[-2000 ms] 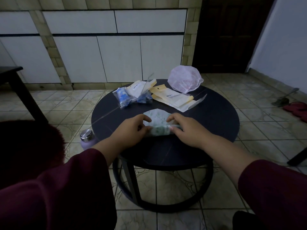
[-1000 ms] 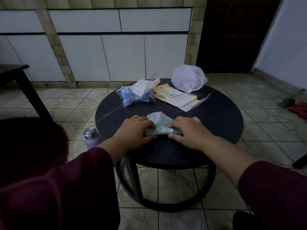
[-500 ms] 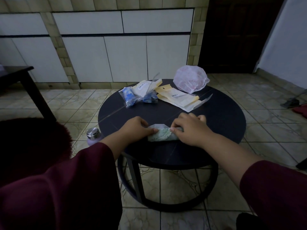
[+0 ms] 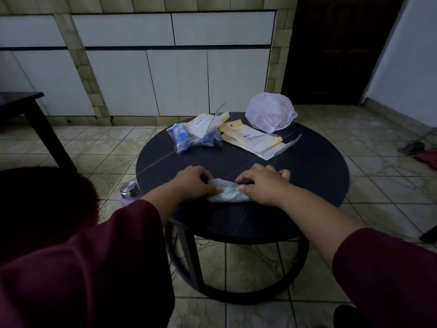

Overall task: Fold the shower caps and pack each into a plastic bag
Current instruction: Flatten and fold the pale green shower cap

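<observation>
Rolled tighter than a second ago, the green shower cap [image 4: 228, 196] lies near the desk's [image 4: 307, 185] front edge. Left hand [image 4: 192, 182] and right hand [image 4: 261, 183] pinch its ends with curled fingers, probably keeping the fold from springing open.

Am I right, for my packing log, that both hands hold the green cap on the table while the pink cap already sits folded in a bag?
Not quite. In the head view the pink cap sits puffed up and unbagged. Both hands, left hand and right hand, do hold the green cap on the table.
</observation>
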